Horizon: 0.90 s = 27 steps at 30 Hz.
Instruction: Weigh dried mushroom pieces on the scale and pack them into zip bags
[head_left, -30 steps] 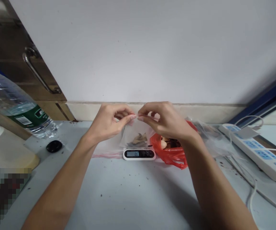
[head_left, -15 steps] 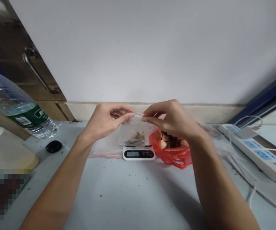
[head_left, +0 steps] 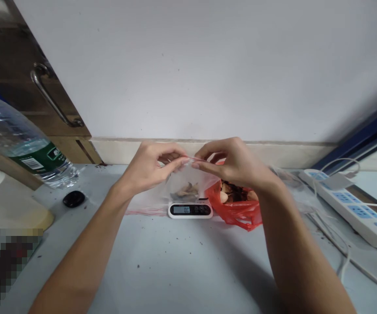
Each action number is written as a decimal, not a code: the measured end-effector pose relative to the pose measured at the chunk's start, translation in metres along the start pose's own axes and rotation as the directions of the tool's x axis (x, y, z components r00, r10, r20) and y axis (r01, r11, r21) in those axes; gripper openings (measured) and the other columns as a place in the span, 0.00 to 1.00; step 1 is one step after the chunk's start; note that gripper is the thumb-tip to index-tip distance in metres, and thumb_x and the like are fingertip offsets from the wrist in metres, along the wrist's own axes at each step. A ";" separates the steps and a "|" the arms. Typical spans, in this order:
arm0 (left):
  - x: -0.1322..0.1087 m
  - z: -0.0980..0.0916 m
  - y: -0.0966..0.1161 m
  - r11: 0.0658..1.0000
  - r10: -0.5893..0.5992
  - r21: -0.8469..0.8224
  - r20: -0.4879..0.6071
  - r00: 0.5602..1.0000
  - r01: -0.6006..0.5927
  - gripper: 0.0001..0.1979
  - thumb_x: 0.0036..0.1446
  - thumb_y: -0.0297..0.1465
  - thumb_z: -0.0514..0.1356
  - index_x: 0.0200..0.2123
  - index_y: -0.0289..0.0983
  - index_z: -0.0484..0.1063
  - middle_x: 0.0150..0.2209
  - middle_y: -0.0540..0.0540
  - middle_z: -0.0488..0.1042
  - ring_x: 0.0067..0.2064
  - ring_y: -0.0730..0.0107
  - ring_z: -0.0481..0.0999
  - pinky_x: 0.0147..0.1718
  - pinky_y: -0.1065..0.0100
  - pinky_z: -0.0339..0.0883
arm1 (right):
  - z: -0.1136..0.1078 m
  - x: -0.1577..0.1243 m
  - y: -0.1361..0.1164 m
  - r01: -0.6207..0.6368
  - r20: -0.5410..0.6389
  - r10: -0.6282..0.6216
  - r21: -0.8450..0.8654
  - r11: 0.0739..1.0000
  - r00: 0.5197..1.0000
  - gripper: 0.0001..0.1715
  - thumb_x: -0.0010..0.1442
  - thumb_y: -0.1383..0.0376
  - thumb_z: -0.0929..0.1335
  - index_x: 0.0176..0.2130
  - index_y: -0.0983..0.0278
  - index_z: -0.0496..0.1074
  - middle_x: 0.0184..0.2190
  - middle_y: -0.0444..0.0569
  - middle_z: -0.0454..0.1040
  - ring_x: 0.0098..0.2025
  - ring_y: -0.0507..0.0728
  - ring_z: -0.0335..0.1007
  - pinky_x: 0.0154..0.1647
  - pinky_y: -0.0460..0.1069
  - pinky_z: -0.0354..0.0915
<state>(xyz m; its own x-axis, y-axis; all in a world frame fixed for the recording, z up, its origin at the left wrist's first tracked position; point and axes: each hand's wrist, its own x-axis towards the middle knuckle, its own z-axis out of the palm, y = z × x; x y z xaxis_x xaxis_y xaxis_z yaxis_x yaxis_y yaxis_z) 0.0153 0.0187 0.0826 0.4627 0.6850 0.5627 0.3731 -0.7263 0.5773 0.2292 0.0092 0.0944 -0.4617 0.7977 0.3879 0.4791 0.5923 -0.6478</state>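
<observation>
Between my two hands hangs a clear zip bag point(head_left: 193, 176) with some dried brownish pieces point(head_left: 185, 192) in its bottom. My left hand point(head_left: 157, 165) pinches the bag's top edge from the left. Close beside it, my right hand point(head_left: 229, 159) pinches the same edge from the right. Just below and behind the bag's lower end is a small white digital scale point(head_left: 190, 211), its display reading 0.0; whether the bag touches it I cannot tell. A red plastic bag point(head_left: 237, 213), open at the top, holds more dried pieces under my right wrist.
Flat clear zip bags point(head_left: 147, 205) lie left of the scale. Further left are a black oval object point(head_left: 73, 199), a water bottle point(head_left: 38, 155) and a whitish jug point(head_left: 15, 205). A power strip point(head_left: 348, 205) with white cables point(head_left: 334, 240) runs along the right. A wall point(head_left: 208, 78) stands behind.
My left hand has shifted slightly right, closer to my right hand along the zip bag's top edge. The bag has moved a little with it.
</observation>
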 end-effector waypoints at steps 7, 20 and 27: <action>0.000 0.004 0.002 0.998 0.038 0.041 0.053 0.998 -0.040 0.06 0.61 0.29 0.61 0.32 0.39 0.78 0.30 0.50 0.83 0.31 0.70 0.81 0.34 0.72 0.76 | 0.001 0.001 -0.001 0.041 0.045 -0.040 -0.027 0.999 0.998 0.11 0.59 0.64 0.69 0.25 0.64 0.73 0.22 0.44 0.75 0.25 0.51 0.65 0.28 0.48 0.61; -0.001 0.000 0.002 0.998 -0.043 -0.043 -0.008 0.999 0.043 0.06 0.59 0.31 0.65 0.33 0.38 0.83 0.31 0.48 0.85 0.32 0.68 0.83 0.32 0.71 0.77 | 0.004 0.001 0.003 0.034 -0.029 -0.032 0.082 0.996 0.999 0.12 0.57 0.61 0.71 0.25 0.64 0.74 0.24 0.45 0.75 0.27 0.52 0.67 0.30 0.48 0.63; -0.002 0.002 0.006 1.000 -0.001 0.001 0.036 0.999 0.001 0.07 0.60 0.29 0.62 0.30 0.38 0.80 0.27 0.49 0.82 0.29 0.70 0.80 0.28 0.72 0.73 | 0.005 0.001 -0.001 0.027 -0.011 -0.026 0.060 0.998 1.000 0.11 0.58 0.60 0.71 0.27 0.64 0.75 0.26 0.47 0.77 0.28 0.53 0.68 0.29 0.48 0.63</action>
<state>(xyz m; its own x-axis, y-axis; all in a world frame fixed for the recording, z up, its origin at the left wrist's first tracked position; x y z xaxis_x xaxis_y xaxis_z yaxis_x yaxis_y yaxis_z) 0.0185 0.0132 0.0835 0.4911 0.6831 0.5406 0.3742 -0.7258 0.5772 0.2244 0.0090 0.0917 -0.4654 0.7833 0.4120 0.4212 0.6055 -0.6753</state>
